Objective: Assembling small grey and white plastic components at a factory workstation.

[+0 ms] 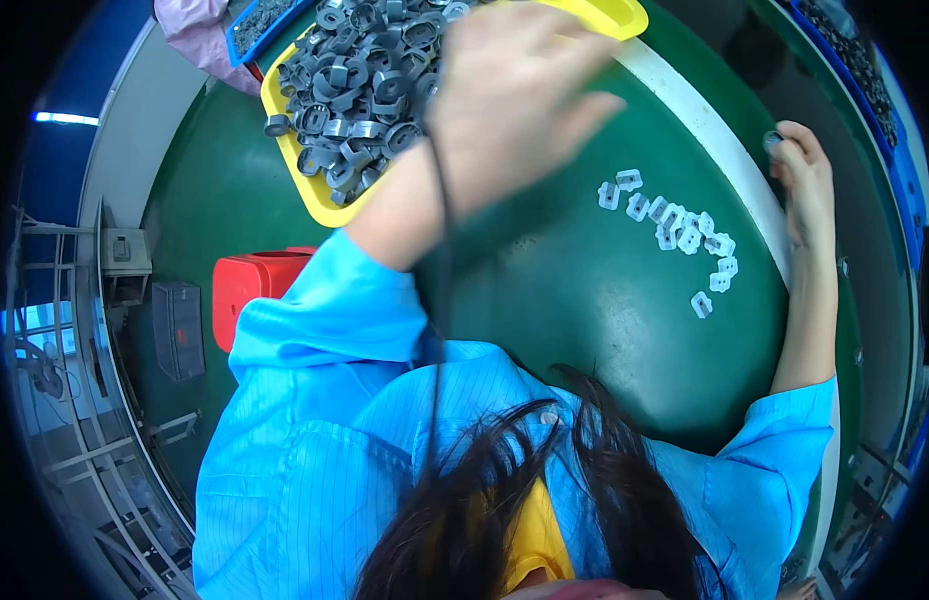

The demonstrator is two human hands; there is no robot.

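Overhead, the left hand [530,85] is blurred across the upper middle, its thumb standing off from the fingers; I cannot tell whether it grips anything. It covers the right side of a yellow tray [315,190] heaped with grey ring-like parts [355,90], one of which sits at the tray's left rim. Off to the right, the right hand [807,185] pinches a small grey round part [773,141] between thumb and fingers, just beyond a white strip [720,130] that curves along the green counter [555,290].

Between the two arms, a loose run of small whitish pieces [689,240] with darker middles lies on the counter, some touching, a few apart, clear of both hands. A dark cord [443,200] hangs in front of the left wrist, and long dark hair [455,500] blocks the lower middle of the view. At upper left, a blue tray [260,30] of small grey bits stands near pink cloth [197,40]. A red bin [247,290] is partly hidden by the left blue sleeve [330,310], with a grey crate [178,330] farther left. Dark small parts fill a blue container [895,150] along the far right.
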